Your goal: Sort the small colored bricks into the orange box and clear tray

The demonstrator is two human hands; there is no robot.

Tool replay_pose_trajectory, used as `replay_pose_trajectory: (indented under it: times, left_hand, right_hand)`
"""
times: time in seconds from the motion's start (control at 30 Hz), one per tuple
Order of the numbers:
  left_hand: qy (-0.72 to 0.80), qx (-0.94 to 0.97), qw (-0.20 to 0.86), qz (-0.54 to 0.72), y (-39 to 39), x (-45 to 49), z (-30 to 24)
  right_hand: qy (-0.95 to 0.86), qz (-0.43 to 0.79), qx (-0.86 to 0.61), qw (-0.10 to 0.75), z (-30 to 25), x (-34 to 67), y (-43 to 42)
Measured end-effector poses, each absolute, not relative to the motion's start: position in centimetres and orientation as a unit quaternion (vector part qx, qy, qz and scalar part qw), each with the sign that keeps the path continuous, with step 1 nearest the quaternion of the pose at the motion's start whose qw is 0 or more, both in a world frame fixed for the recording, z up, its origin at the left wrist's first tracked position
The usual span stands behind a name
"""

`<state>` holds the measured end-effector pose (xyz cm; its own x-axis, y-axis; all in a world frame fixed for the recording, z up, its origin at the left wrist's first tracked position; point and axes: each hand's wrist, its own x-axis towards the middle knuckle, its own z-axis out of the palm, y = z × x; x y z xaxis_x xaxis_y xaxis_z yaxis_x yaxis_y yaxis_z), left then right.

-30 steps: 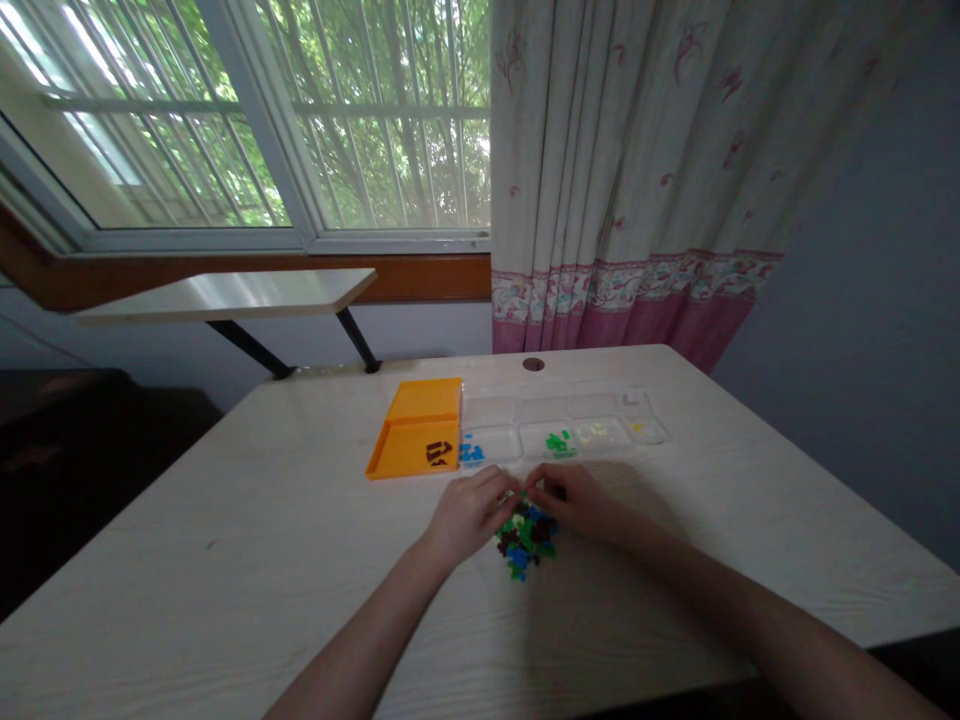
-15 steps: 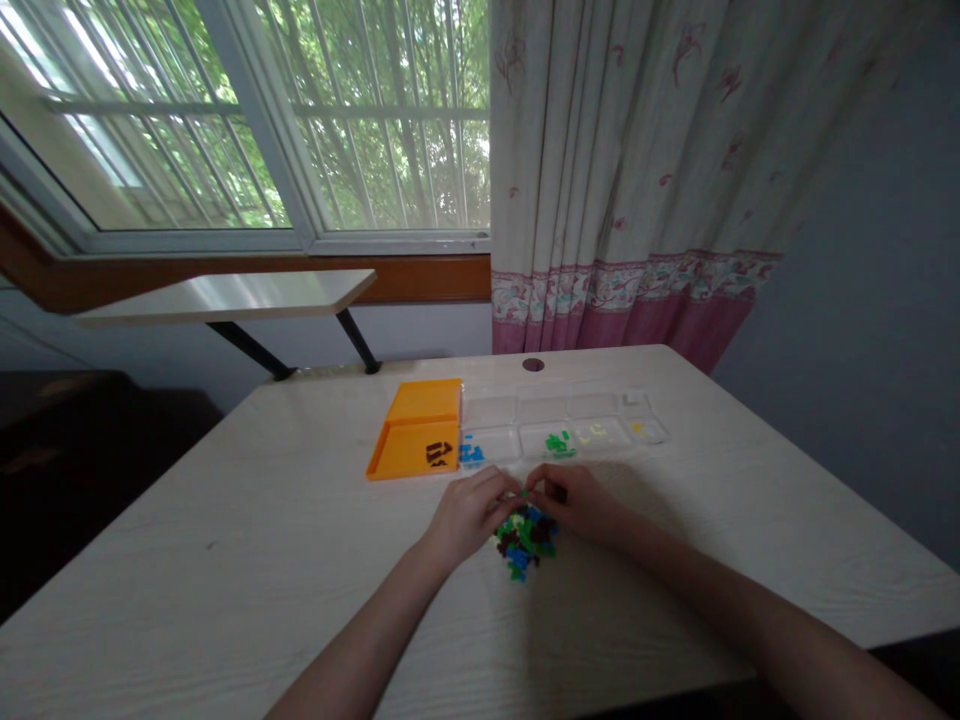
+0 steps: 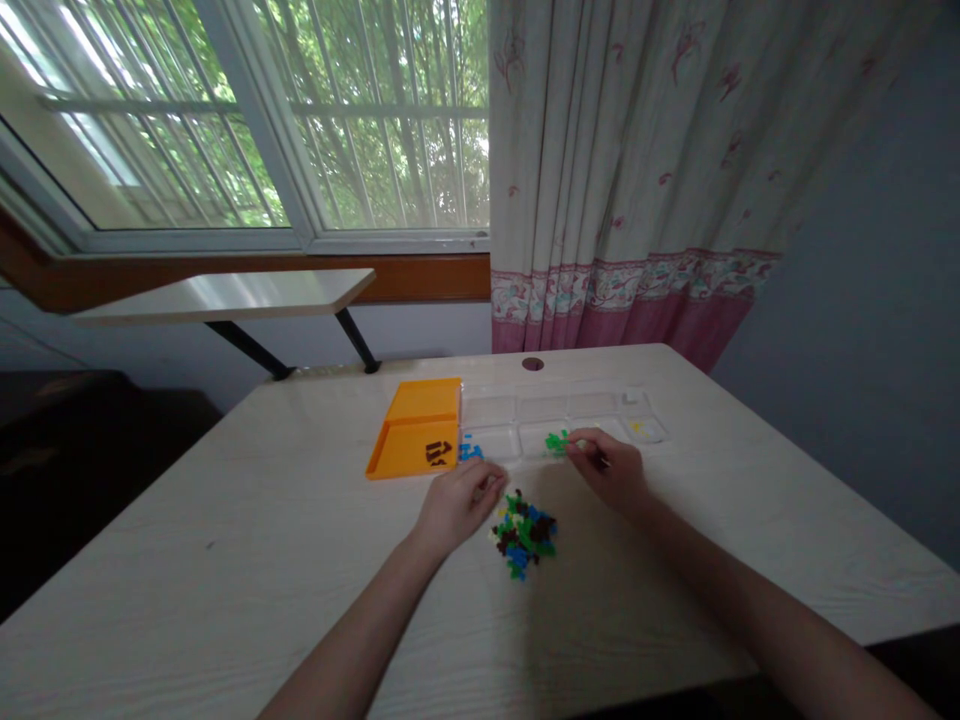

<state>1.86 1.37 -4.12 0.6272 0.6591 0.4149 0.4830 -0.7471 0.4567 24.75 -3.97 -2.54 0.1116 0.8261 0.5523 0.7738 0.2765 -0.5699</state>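
Observation:
On the table lies a mixed heap of small plastic building pieces [image 3: 525,532], green, blue, brown and pale yellow. My left hand [image 3: 459,505] rests just left of and behind this heap, its thumb and forefinger pressed together; anything between them is too small to make out. My right hand [image 3: 611,470] is over the front row of a clear divided tray [image 3: 517,440]. Its pinched fingertips touch or hover at the right side of the green pieces [image 3: 556,442] there. What they hold cannot be told from the green behind.
An orange two-part case [image 3: 412,402] with several brown pieces [image 3: 437,453] adjoins the tray's left end. Blue pieces [image 3: 469,449] and yellow pieces [image 3: 637,427] occupy other compartments. A raised shelf [image 3: 247,293] stands at the back left, and a cable hole [image 3: 533,365] is near the rear edge.
My hands have parted from above the heap, where a green piece showed between their fingertips. The right moved forward and right to the green pieces; the left shifted slightly left.

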Motion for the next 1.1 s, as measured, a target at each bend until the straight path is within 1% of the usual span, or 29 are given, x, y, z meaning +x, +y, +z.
replay_pose_trajectory:
  times: [0.1,0.23,0.6,1.1]
  left_hand:
    - [0.327,0.894,0.167,0.256,1.6,1.8,-4.4]
    - [0.31,0.909,0.171,0.219,1.6,1.8,-4.4]
    - [0.277,0.947,0.135,0.093,0.8,2.2,-3.4]
    - [0.267,0.949,0.143,0.093,0.6,2.3,-3.3]
  right_hand:
    - [-0.658,-0.007,-0.593,0.463,-2.3,25.0,-4.1]
    - [-0.692,-0.04,-0.551,0.465,-2.6,24.8,-4.1]
    - [-0.71,-0.05,-0.539,0.45,-2.5,24.7,-3.8]
    - [-0.694,-0.031,-0.569,0.44,-3.3,25.3,-3.2]
